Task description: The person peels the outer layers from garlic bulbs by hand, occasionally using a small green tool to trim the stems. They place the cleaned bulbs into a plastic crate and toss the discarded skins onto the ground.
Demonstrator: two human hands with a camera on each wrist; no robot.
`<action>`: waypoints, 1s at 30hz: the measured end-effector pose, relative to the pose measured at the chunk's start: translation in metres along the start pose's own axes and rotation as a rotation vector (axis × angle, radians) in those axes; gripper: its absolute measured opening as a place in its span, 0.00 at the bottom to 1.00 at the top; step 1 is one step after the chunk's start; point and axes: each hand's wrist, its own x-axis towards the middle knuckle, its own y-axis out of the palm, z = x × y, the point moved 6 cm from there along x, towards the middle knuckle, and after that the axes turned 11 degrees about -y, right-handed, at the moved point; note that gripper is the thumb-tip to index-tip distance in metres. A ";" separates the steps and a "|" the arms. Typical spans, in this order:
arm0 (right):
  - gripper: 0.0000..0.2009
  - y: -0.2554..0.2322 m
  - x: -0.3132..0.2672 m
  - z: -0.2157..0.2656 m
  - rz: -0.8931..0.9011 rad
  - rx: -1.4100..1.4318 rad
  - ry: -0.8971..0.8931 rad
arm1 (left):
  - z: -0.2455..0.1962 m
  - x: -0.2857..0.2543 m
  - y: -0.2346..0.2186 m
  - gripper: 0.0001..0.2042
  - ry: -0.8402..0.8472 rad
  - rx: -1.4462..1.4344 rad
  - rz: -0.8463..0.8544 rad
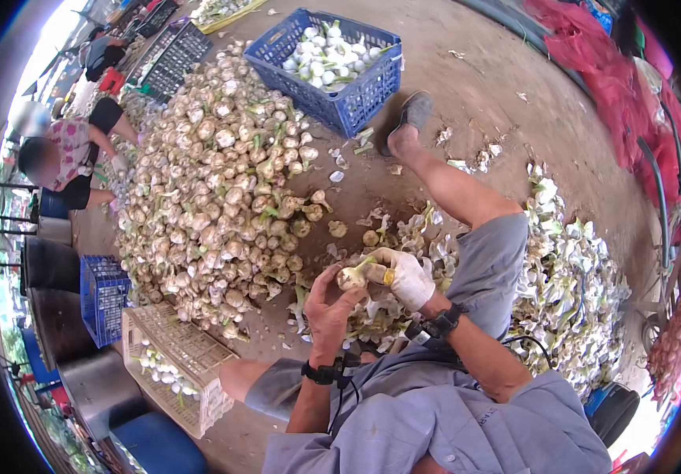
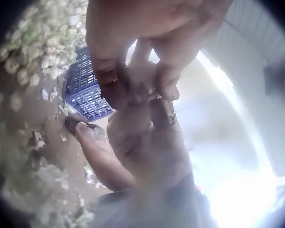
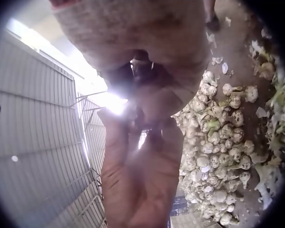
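In the head view a garlic bulb [image 1: 350, 278] with a short green stem is between the two hands. The bare left hand [image 1: 330, 310] pinches the bulb with thumb and fingers. The right hand [image 1: 405, 278], in a whitish glove with a yellow band on one finger, is curled at the bulb's stem side. Both wrist views show the hands meeting fingertip to fingertip: the left wrist view has the left hand [image 2: 156, 33] above, the right wrist view the gloved right hand [image 3: 137, 38] above. The bulb is blurred and mostly covered there.
A large heap of unpeeled bulbs [image 1: 214, 182] lies ahead on the left. Beyond stands a blue crate [image 1: 348, 118] of white bulbs; a beige crate [image 1: 174, 340] is at lower left. Peeled skins [image 1: 573, 292] pile up on the right. Another person [image 1: 72, 150] sits at far left.
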 end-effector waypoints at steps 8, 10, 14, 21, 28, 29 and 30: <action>0.22 0.023 -0.017 0.029 0.094 -0.346 -0.036 | 0.018 -0.022 -0.010 0.22 -0.119 -0.415 0.128; 0.23 0.027 -0.021 0.033 0.130 -0.266 0.009 | 0.013 -0.026 -0.009 0.21 -0.154 -0.498 0.158; 0.23 0.017 -0.021 0.032 0.180 -0.403 -0.097 | 0.021 -0.031 0.002 0.18 -0.297 -0.692 0.193; 0.21 0.012 -0.019 0.035 0.184 -0.487 -0.097 | 0.034 -0.026 0.006 0.16 -0.403 -0.765 0.199; 0.21 0.010 -0.020 0.027 0.228 -0.497 -0.155 | 0.042 -0.029 0.007 0.16 -0.492 -0.754 0.165; 0.21 0.007 -0.022 0.027 0.228 -0.497 -0.152 | 0.047 -0.031 0.009 0.17 -0.562 -0.773 0.162; 0.20 0.007 -0.024 0.028 0.256 -0.532 -0.141 | 0.048 -0.031 0.008 0.17 -0.564 -0.774 0.161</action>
